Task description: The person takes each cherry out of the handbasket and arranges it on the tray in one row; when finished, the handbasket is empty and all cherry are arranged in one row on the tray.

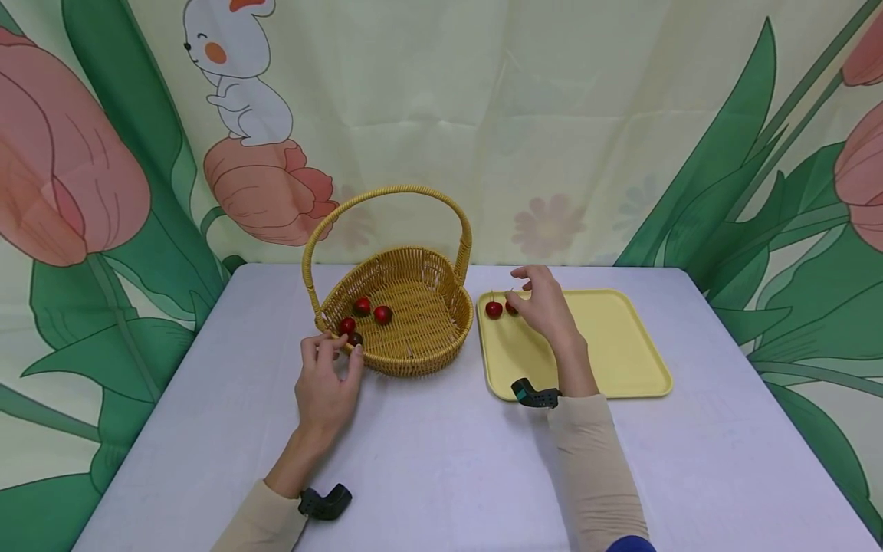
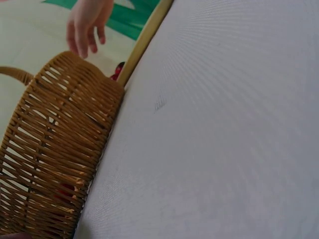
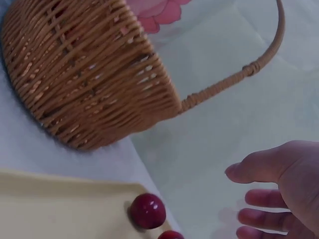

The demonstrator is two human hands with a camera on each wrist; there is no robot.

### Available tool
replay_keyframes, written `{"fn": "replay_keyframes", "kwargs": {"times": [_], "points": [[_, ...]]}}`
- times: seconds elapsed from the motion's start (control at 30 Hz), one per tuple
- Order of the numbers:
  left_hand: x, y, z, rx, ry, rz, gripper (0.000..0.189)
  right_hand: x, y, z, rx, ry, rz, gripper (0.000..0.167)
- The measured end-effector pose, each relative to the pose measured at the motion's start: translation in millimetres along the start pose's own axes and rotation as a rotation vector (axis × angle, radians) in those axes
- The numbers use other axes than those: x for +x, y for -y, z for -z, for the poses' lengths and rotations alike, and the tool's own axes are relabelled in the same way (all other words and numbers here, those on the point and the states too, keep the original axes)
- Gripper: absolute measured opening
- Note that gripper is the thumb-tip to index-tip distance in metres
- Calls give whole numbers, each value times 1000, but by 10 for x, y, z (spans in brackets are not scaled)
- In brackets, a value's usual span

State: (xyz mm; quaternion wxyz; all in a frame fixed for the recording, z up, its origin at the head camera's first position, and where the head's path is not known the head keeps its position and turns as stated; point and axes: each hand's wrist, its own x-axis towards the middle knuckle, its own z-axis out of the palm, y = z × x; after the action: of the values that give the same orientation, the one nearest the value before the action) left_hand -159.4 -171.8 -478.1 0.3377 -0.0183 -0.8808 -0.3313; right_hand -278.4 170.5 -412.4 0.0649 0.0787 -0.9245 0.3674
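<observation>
In the head view, my left hand (image 1: 327, 387) is at the near-left rim of a wicker basket (image 1: 451, 349), its thumb and fingers bent at the rim as they hold it. Several cherries lie inside the basket's left part, among them a red cherry (image 1: 382, 315) and a dark cherry (image 1: 355, 338) right by the fingertips. My right hand (image 1: 545, 307) hovers over the left end of a yellow tray (image 1: 621, 345), thumb and fingers apart with nothing between them. Below it are a red cherry (image 1: 493, 310) and another cherry (image 1: 511, 308), partly covered by the hand.
A tall handle (image 1: 389, 192) arches over the basket. The basket stands just left of the tray on a white-covered table (image 1: 428, 460). Behind the table's far edge hangs a printed curtain (image 1: 552, 115) with tulips and a rabbit.
</observation>
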Motion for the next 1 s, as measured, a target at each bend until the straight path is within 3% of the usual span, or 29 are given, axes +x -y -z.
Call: {"fn": "replay_keyframes", "kwargs": {"times": [0.33, 0.73, 1.0], "points": [[12, 0, 13, -6, 3, 0, 32, -66, 360, 39, 23, -42, 113, 41], [-14, -27, 15, 2, 20, 5, 32, -63, 749, -155, 8, 7, 266, 37], [-7, -18, 22, 18, 16, 4, 32, 54, 901, -399, 45, 110, 324, 38]]}}
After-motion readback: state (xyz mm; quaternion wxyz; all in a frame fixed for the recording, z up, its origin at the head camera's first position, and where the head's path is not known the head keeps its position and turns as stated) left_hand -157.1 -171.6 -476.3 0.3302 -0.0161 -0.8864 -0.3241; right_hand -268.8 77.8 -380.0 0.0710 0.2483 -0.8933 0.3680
